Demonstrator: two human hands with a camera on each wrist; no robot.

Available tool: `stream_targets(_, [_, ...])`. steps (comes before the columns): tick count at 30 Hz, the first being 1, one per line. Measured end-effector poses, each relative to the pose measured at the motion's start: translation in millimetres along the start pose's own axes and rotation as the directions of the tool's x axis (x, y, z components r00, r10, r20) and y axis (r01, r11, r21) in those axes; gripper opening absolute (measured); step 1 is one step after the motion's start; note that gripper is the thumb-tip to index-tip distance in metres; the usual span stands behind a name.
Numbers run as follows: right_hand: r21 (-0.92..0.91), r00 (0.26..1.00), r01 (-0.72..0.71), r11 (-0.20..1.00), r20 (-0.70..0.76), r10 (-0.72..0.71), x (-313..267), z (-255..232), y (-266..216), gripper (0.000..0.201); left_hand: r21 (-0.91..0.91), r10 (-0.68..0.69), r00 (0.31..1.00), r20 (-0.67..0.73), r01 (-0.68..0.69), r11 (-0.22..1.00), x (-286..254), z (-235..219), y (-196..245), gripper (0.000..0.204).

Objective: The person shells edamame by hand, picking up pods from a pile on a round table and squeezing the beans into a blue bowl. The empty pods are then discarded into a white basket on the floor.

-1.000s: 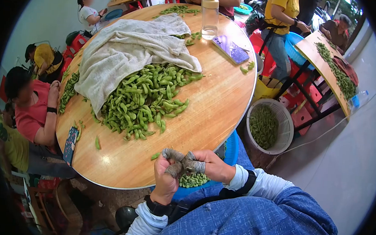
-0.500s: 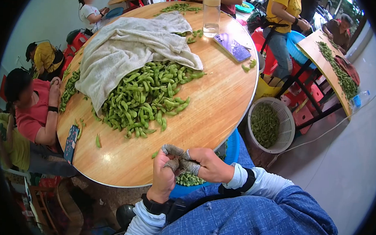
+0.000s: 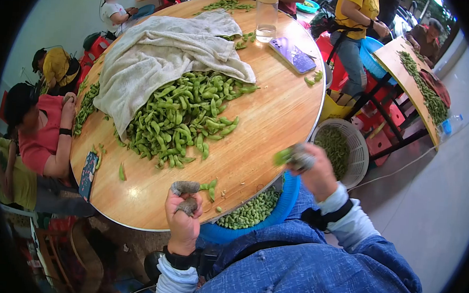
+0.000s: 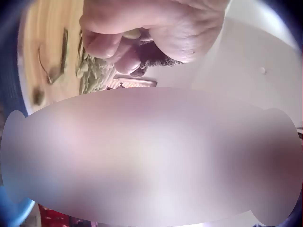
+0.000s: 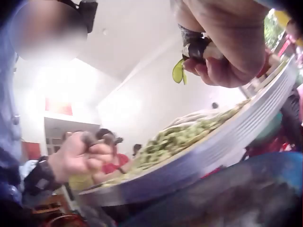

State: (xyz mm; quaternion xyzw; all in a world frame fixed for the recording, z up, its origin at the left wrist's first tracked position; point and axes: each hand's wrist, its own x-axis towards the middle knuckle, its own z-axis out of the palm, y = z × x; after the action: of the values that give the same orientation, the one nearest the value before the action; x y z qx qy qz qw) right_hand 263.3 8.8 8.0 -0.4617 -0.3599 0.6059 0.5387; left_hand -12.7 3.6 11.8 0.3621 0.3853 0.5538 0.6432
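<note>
My left hand, with grey wraps on index finger and thumb, is over the near table edge. Its index finger reaches out to a green soybean pod, the tip right at it, while the thumb stands apart and the other fingers bend inward. Off to the right, beyond the table edge, my right hand pinches a green pod, blurred in the head view; in the right wrist view the pod sticks out past the wrapped fingertips. Below both hands, a blue basin holds shelled soybeans.
On the round table a soybean pod pile lies partly under a whitish towel. A bottle, a purple phone and a dark patterned phone lie around it. A white basket of pods stands right; people sit around.
My hands have parted: the right has moved right and up with a pod, the left slightly left toward the pod on the table. More of the basin's beans now shows.
</note>
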Motion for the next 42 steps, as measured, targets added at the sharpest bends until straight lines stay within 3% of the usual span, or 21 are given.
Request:
stream_targets(3, [-0.013,0.937,0.098,0.995,-0.334,-0.097,5,-54,-6,0.014,0.126,-0.035,0.998,-0.048,0.04,0.991,-9,-8,-1,0.019])
stream_targets(5, [0.295,0.869,0.074,0.953,-0.488,0.083,8,-98,7,0.015,0.172,-0.109,0.993,-0.043,0.115,0.978,-14,-10,-5,0.017])
stream_targets(8, [0.461,0.83,0.066,0.885,-0.518,0.208,-1,-128,22,0.012,0.305,-0.105,0.994,-0.032,0.11,0.946,-18,2,-12,0.015])
stream_targets(11, [0.291,0.795,0.098,0.952,-0.598,0.101,-3,-110,17,0.011,0.341,-0.146,0.985,0.095,0.106,0.934,-23,2,-15,0.014])
stream_targets(12, [0.22,0.814,0.102,0.97,-0.579,0.046,-5,-101,12,0.01,0.37,-0.18,0.978,0.109,0.128,0.92,-25,4,-12,0.018])
stream_targets(15, [0.115,0.855,0.103,0.988,-0.519,-0.028,-4,-64,-1,0.013,0.496,-0.211,0.909,0.359,0.005,0.868,-32,9,-14,0.023])
stream_targets(16, [0.025,0.908,0.102,0.995,-0.412,-0.083,-5,-62,-1,0.013,0.631,-0.263,0.884,0.386,-0.045,0.774,-34,11,-15,0.026])
stream_targets(19, [-0.09,0.972,0.153,0.984,-0.165,-0.166,-2,-48,5,0.013,0.597,-0.118,0.793,0.598,-0.343,0.725,-33,14,-19,0.021])
stream_targets(20, [-0.161,0.979,0.127,0.979,-0.137,-0.15,-3,-37,3,0.016,0.608,-0.155,0.765,0.625,-0.353,0.711,-31,17,-11,0.021])
stream_targets(23, [-0.263,0.978,0.205,0.943,0.027,-0.205,-2,-8,3,0.019,0.607,-0.061,0.844,0.533,-0.331,0.722,-30,12,-7,0.024])
stream_targets(25, [-0.302,0.975,0.198,0.932,0.159,-0.156,-3,5,2,0.02,0.651,-0.023,0.959,0.283,-0.174,0.739,-24,5,-8,0.024])
stream_targets(26, [-0.296,0.985,0.076,0.952,0.17,-0.025,-6,12,-2,0.019,0.655,-0.005,0.989,0.148,-0.095,0.75,-20,2,-6,0.024])
stream_targets(29, [-0.377,0.97,0.16,0.912,0.232,-0.074,-1,26,6,0.018,0.924,0.147,0.973,0.178,-0.217,0.315,2,4,16,0.022])
stream_targets(32, [-0.436,0.93,0.298,0.849,0.332,-0.156,1,39,7,0.018,0.907,0.208,0.908,0.365,-0.397,0.142,22,-18,1,0.022])
stream_targets(35, [-0.492,0.908,0.35,0.797,0.387,-0.16,0,49,7,0.018,0.92,0.105,0.944,0.313,-0.329,0.212,27,-25,-2,0.019])
stream_targets(38, [-0.498,0.904,0.368,0.786,0.39,-0.177,1,59,8,0.019,0.926,0.037,0.986,0.164,-0.167,0.34,26,-20,2,0.016])
stream_targets(42, [-0.472,0.907,0.268,0.84,0.418,-0.055,3,71,8,0.027,0.732,0.059,0.998,-0.013,-0.031,0.68,22,-12,1,0.021])
